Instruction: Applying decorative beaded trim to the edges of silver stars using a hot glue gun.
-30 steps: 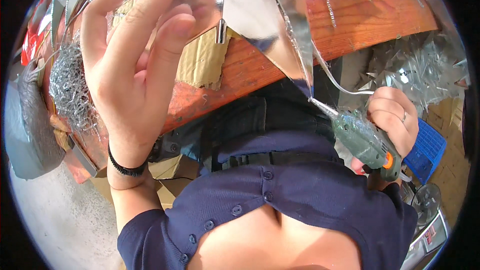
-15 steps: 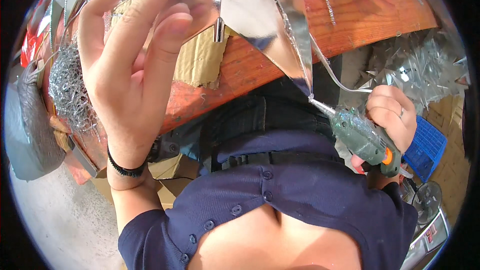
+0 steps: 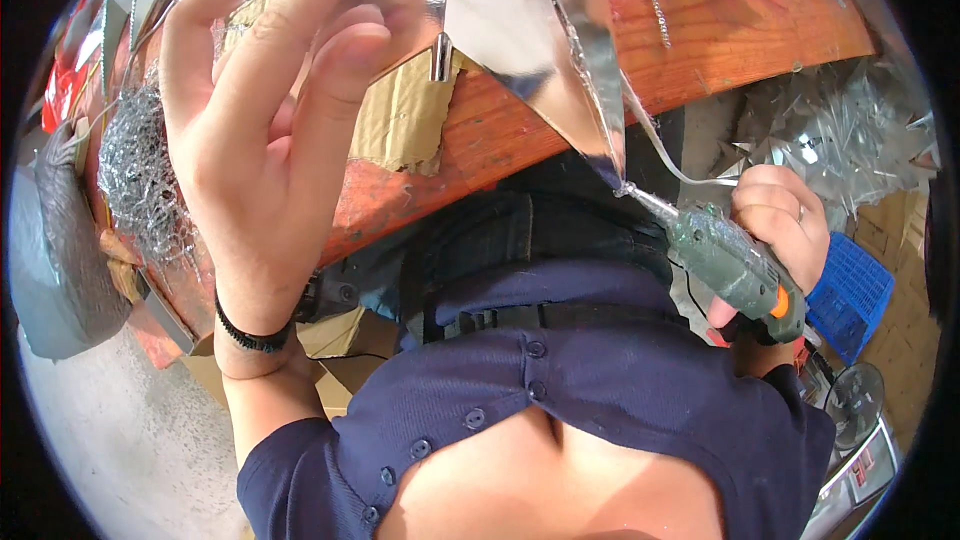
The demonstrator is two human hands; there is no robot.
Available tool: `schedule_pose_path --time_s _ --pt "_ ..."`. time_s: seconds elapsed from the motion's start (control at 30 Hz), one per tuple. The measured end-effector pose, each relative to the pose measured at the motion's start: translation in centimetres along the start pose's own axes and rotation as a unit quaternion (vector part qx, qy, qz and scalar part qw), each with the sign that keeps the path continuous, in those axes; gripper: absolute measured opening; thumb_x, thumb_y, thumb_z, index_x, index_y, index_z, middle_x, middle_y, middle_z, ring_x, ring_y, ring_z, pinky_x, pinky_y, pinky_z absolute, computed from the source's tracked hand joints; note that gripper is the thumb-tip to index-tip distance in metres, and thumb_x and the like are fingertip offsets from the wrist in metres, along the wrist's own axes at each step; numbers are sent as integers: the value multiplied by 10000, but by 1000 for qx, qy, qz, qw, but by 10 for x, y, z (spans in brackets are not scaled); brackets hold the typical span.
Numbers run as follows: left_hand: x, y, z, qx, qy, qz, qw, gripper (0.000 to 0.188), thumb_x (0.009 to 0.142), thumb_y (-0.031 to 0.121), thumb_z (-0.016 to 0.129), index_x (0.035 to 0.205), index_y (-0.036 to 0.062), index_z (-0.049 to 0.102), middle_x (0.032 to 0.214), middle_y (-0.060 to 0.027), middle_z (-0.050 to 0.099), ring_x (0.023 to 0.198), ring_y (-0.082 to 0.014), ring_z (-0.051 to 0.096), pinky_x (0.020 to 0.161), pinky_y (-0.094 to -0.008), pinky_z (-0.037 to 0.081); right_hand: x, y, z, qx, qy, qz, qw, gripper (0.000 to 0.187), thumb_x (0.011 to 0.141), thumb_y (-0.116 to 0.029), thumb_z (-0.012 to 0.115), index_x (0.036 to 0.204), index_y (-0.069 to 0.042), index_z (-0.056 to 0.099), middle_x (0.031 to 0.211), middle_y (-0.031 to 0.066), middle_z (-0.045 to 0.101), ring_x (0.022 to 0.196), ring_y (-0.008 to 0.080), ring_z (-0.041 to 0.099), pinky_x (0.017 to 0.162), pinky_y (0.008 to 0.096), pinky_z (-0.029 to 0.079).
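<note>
At the top, a mirror-like silver star-shaped piece (image 3: 500, 20) has one long point aimed down toward me. My left hand (image 3: 270, 100) is closed on its left side, fingers bent and thumb against the shiny face. A dark green hot glue gun (image 3: 735, 265) with an orange spot is gripped in my right hand (image 3: 785, 215). Its metal nozzle is at the tip of the star's lower point, where a small blob of clear glue shows. From behind the star, a thin pale strip (image 3: 668, 158) runs to the fingers of my right hand.
The orange-red wooden table (image 3: 720, 30) holds a piece of cardboard (image 3: 405, 115), a short bead chain (image 3: 657, 5) and a tangled silver heap (image 3: 150, 175). A grey plastic bag (image 3: 65, 250) hangs at left. On the right are clear plastic-like shards (image 3: 820, 140) and a blue basket (image 3: 850, 295).
The glue gun has shifted slightly to the right and up at its nozzle, and its grip end has risen a little. My left hand and the star have barely moved.
</note>
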State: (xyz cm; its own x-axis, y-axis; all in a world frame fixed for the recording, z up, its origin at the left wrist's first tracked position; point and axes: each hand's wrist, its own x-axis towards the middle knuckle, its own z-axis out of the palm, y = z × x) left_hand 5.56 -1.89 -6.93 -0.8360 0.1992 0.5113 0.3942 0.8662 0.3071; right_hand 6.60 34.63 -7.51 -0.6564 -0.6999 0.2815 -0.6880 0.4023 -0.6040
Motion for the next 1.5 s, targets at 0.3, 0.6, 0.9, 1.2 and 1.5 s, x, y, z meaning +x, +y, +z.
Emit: schedule_pose_path --time_s 0.3,0.6,0.9,1.2,1.5 --pt "1 -3 0 -28 18 -9 999 332 936 183 701 1263 126 708 1127 -33 574 828 -71 501 632 -200 395 4 2 8 29 2 -22 999 730 608 -635 795 883 8 585 879 121 610 815 317 619 723 394 522" --pt "5 4 -1 -41 0 -67 997 340 908 119 719 1246 153 722 1129 -37 578 762 -49 473 579 -178 356 -1 19 13 159 44 30 986 811 680 -793 643 858 -3 599 834 123 618 778 281 618 658 369 499" --pt "-3 9 -24 -64 -66 -4 996 547 804 117 752 1335 161 630 1233 -124 584 977 -285 656 811 -385 547 0 117 -49 107 296 217 924 236 1011 -158 583 1192 -11 620 1105 59 638 861 90 561 771 246 449" --pt "-45 -119 -82 215 47 -177 959 200 906 146 627 1061 52 713 1072 -123 668 1021 -330 624 874 -423 509 74 179 -88 -281 -31 34 959 411 917 -27 549 1324 -9 500 1362 196 516 1311 344 483 1130 405 350" --pt "-33 -143 -61 267 -120 -241 925 217 906 268 628 951 71 707 952 -123 676 955 -350 647 826 -441 520 115 183 -98 -449 -107 -56 885 454 842 45 531 1286 -38 485 1498 151 424 1397 365 387 1167 464 320"
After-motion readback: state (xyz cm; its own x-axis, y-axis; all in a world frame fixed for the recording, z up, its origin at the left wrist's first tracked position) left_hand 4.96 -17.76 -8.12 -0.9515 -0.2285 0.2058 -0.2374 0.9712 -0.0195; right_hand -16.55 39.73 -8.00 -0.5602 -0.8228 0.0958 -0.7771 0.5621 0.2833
